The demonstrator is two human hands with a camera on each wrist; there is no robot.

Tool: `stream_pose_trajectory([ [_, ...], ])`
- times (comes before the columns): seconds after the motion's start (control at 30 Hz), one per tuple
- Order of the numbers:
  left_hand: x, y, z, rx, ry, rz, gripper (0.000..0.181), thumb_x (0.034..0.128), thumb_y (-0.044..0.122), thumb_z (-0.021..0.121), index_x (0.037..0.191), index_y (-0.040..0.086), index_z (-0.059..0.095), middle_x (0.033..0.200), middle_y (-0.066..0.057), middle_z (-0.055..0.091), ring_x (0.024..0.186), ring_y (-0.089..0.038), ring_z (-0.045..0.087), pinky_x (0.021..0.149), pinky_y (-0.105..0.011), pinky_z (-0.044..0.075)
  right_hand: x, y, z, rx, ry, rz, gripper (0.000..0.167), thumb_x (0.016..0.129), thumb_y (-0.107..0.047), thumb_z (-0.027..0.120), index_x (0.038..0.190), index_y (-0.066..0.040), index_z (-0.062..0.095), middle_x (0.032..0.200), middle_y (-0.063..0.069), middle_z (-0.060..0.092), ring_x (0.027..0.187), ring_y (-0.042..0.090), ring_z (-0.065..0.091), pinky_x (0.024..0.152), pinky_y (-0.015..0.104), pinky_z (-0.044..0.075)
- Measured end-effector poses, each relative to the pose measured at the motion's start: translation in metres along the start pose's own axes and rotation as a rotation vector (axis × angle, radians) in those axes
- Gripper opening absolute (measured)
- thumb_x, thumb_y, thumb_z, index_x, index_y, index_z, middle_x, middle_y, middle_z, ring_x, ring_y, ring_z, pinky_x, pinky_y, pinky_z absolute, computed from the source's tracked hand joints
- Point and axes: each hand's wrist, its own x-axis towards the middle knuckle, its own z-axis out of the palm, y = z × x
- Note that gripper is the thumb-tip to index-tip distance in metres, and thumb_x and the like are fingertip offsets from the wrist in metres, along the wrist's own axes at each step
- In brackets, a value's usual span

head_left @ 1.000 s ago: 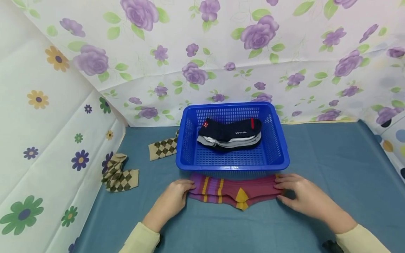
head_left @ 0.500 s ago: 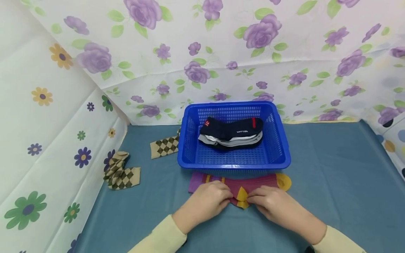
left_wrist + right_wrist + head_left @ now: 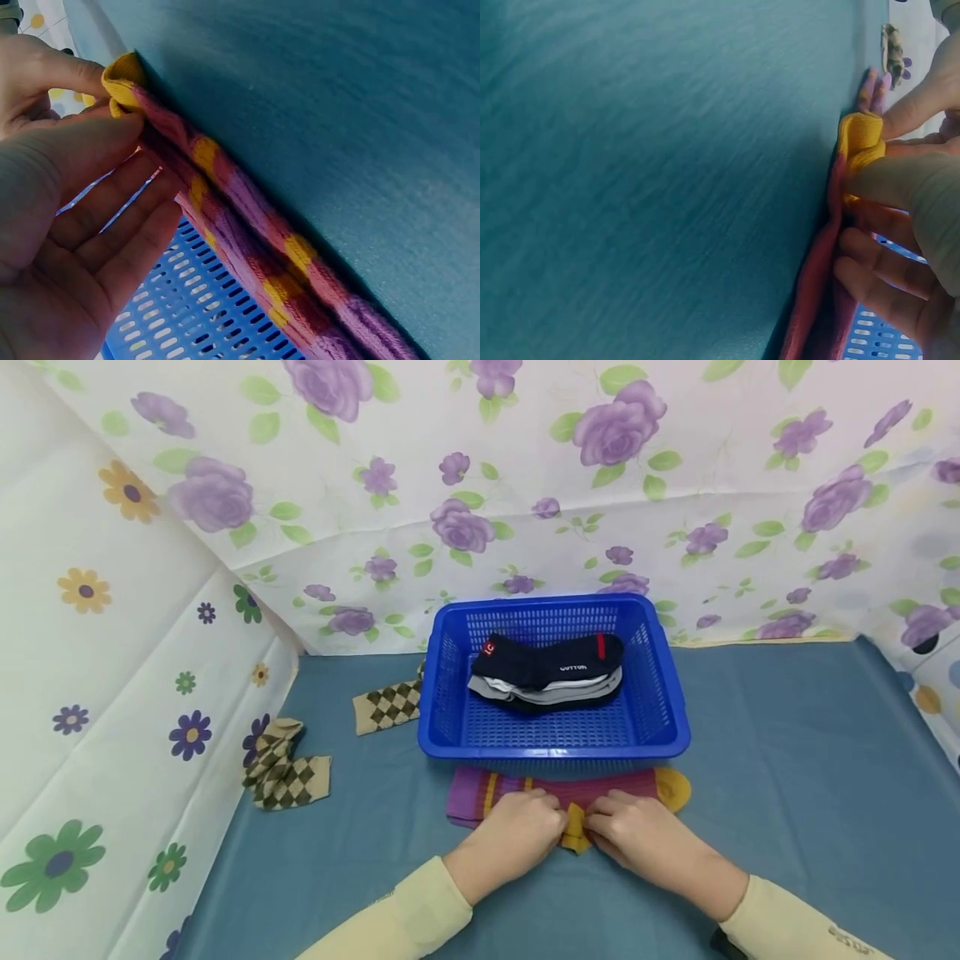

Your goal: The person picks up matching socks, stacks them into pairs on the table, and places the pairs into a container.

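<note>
A pair of maroon socks (image 3: 633, 784) with purple cuffs, yellow stripes, yellow heels and yellow toes lies stacked flat in front of the basket. My left hand (image 3: 519, 831) pinches the upper sock just left of its yellow heel, the thumb on the near side in the left wrist view. My right hand (image 3: 641, 835) pinches just right of that heel. Between the two hands the yellow heel (image 3: 864, 135) bunches up and stands off the cloth. In the left wrist view the two sock layers (image 3: 247, 202) lie slightly apart along their length. Some fingertips are hidden behind the fabric.
Directly behind the socks stands a blue plastic basket (image 3: 555, 752) with several folded socks (image 3: 547, 662) stacked inside. One argyle sock (image 3: 386, 708) lies partly behind the basket's left side; another crumpled argyle sock (image 3: 288, 772) is farther left. Floral sheets (image 3: 465, 527) rise behind and beside the table.
Both hands have come inward from the cuff and toe ends to the heel. Over the last half second they have drawn closer together and the heel fabric has bunched up.
</note>
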Motion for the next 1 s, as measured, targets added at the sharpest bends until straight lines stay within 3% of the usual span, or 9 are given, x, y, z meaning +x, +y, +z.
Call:
stream_pose_trajectory([
  [0.1,-0.001,-0.002,-0.003,-0.038,-0.005,-0.003,0.023,0.0916,0.019,0.058,0.069,0.021,0.06,0.063,0.009,0.052,0.056,-0.005,0.047,0.048,-0.019,0.038,0.001,0.0,-0.001,-0.01,0.005,-0.01,0.009,0.075,-0.02,0.077,0.08,-0.021,0.07,0.083,-0.01,0.063,0.073,0.005,0.055,0.061,0.023,0.049],
  [0.3,-0.006,-0.009,-0.009,-0.252,-0.019,-0.051,0.018,0.0908,0.023,0.061,0.073,0.022,0.056,0.066,0.011,0.051,0.058,0.0,0.045,0.053,-0.014,0.037,0.001,-0.002,-0.004,-0.006,0.038,-0.006,0.019,0.07,-0.029,0.08,0.079,-0.02,0.066,0.081,-0.01,0.059,0.071,0.005,0.05,0.059,0.023,0.046],
  [0.47,-0.011,-0.012,-0.006,-0.291,-0.058,-0.035,0.019,0.0898,0.023,0.062,0.072,0.025,0.058,0.068,0.012,0.052,0.06,0.001,0.045,0.054,-0.013,0.038,0.002,-0.004,-0.005,-0.013,0.076,-0.056,0.013,0.075,-0.024,0.075,0.072,-0.022,0.063,0.072,-0.01,0.055,0.065,0.006,0.044,0.055,0.022,0.041],
  [0.57,-0.013,-0.011,-0.001,-0.293,-0.082,-0.028,0.017,0.0874,0.023,0.064,0.071,0.027,0.061,0.073,0.014,0.056,0.067,0.001,0.049,0.058,-0.014,0.042,0.001,-0.006,-0.005,0.015,0.045,-0.076,0.015,0.075,-0.022,0.074,0.068,-0.024,0.061,0.068,-0.012,0.051,0.064,0.005,0.04,0.054,0.021,0.037],
  [0.73,-0.016,-0.012,-0.003,-0.346,-0.114,-0.054,0.007,0.0848,0.026,0.067,0.079,0.028,0.068,0.083,0.015,0.062,0.077,0.0,0.053,0.066,-0.016,0.047,-0.001,-0.005,-0.007,0.103,-0.068,-0.036,0.01,0.078,-0.029,0.074,0.076,-0.027,0.064,0.075,-0.015,0.052,0.069,0.001,0.043,0.059,0.02,0.041],
  [0.87,-0.023,-0.017,-0.011,-0.34,-0.025,-0.149,0.006,0.0877,0.026,0.064,0.084,0.027,0.069,0.08,0.015,0.061,0.074,0.0,0.055,0.065,-0.017,0.048,-0.001,0.001,-0.017,0.127,-0.02,-0.023,0.007,0.08,-0.031,0.072,0.084,-0.028,0.067,0.085,-0.016,0.059,0.076,-0.001,0.051,0.065,0.02,0.047],
  [1.0,-0.033,-0.029,-0.015,-0.273,0.101,-0.313,0.009,0.0882,0.022,0.063,0.08,0.023,0.067,0.076,0.011,0.061,0.071,-0.005,0.056,0.063,-0.023,0.049,0.001,0.014,-0.026,0.062,0.059,0.003,0.009,0.08,-0.023,0.073,0.088,-0.022,0.07,0.09,-0.011,0.062,0.08,0.005,0.055,0.068,0.025,0.05],
])
